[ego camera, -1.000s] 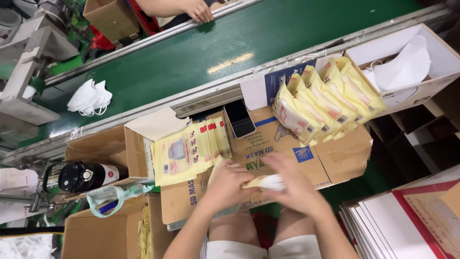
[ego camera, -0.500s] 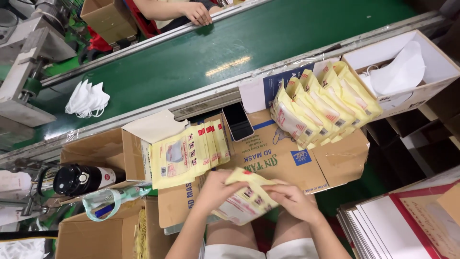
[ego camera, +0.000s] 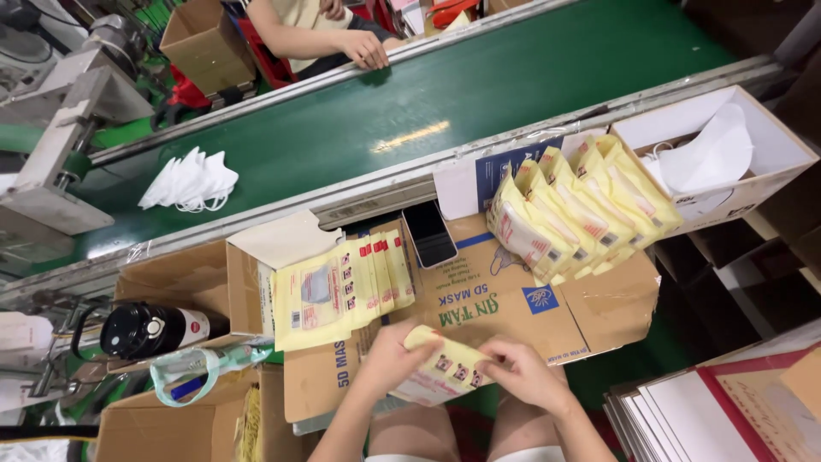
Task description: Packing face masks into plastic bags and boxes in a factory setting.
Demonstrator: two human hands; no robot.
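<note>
Both my hands hold one filled yellow mask pouch (ego camera: 446, 364) over my lap, at the near edge of a flattened brown carton (ego camera: 505, 304). My left hand (ego camera: 389, 355) grips its left end and my right hand (ego camera: 522, 375) grips its right end. A fanned stack of empty yellow pouches (ego camera: 342, 291) lies on the carton just beyond my left hand. A row of filled yellow pouches (ego camera: 577, 210) stands upright to the far right of my right hand.
A black phone (ego camera: 429, 233) lies on the carton. A green conveyor belt (ego camera: 410, 120) carries a pile of white masks (ego camera: 190, 181); another person's hand (ego camera: 363, 49) rests on its far edge. A white box with masks (ego camera: 718, 154) sits right, a black flask (ego camera: 150, 329) left.
The pouch in my hands has been pressed flatter and turned level. My hands have drawn slightly apart along it and shifted a little to the right.
</note>
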